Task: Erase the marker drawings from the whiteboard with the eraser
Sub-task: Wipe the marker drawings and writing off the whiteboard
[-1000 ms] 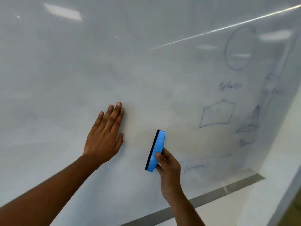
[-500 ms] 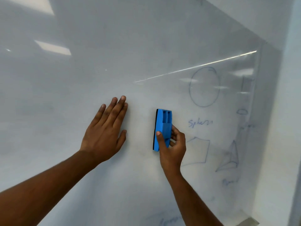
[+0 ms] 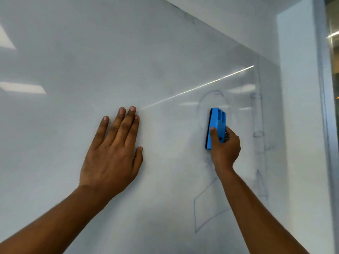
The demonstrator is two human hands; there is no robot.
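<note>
Head view: our right hand point(image 3: 224, 149) grips the blue eraser point(image 3: 216, 126), felt on the whiteboard point(image 3: 165, 61) over the circle drawing point(image 3: 200, 105) at 3 o'clock; left hand point(image 3: 111, 158) flat, fingers straight, likely bracing us.

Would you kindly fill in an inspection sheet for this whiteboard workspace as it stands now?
Surface: whiteboard, glossy, faint smears, ceiling-light reflections.
Job's things: blue eraser, upright, over the circle drawing; polygon outline and blurred sketches near the right edge remain.
Clutter: nothing seen.
Grippers: left hand flat on the board, fingers straight; right hand grips the eraser.
Cables: nothing seen.
Surroundings: white wall to the right.
</note>
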